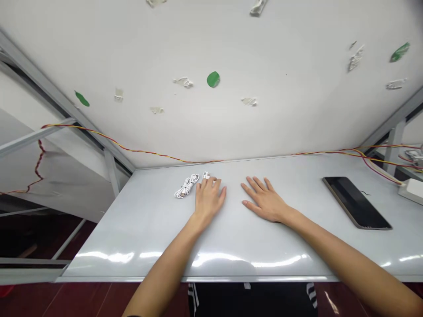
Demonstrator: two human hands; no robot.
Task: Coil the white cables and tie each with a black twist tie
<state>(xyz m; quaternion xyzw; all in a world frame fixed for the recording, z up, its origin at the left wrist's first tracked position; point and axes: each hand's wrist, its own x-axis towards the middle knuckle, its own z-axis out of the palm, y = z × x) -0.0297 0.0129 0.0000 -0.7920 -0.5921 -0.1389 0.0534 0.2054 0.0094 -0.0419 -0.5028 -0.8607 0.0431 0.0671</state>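
Note:
My left hand (209, 200) lies palm down on the grey shelf (145, 229), fingers extended. Its fingertips reach a small white object (206, 175), partly hidden behind them; it may be a charger plug or a cable end. Just left of that hand rests a coiled white USB cable (187, 186), bound in the middle with a dark tie. My right hand (264, 200) is also flat on the shelf, fingers spread and nothing in it. Farther right lies a black tablet (357, 202), screen up, apart from the hand.
A white wall (264, 132) with peeled patches and green spots rises behind the shelf. Twisted red and yellow wires (148, 152) run along its base. A white power strip (411, 190) sits at the right edge. Metal frame bars (114, 171) stand at the left.

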